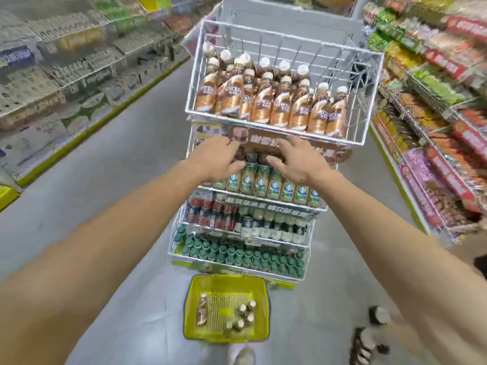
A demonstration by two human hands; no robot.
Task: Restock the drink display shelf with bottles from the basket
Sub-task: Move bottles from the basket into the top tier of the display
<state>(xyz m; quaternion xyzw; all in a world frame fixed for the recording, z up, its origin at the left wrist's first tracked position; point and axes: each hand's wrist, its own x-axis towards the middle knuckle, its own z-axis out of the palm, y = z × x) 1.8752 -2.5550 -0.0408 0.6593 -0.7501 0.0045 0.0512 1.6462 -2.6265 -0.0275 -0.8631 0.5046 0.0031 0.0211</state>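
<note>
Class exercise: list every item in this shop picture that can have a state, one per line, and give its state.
Yellow basket: on the floor, a few bottles left inside.
Top wire basket: front rows full, upright.
Second shelf bottles: upright, packed.
Left hand: reaching among second-shelf bottles; grip unclear.
Right hand: reaching there too, fingers spread.

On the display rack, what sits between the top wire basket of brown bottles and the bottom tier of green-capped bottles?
Head view: two tiers, cream bottles where both hands reach, then dark bottles.

Grey floor [110,206] — yellow basket [193,309], tiered drink rack [311,233], seemingly loose bottles [365,341]
</note>
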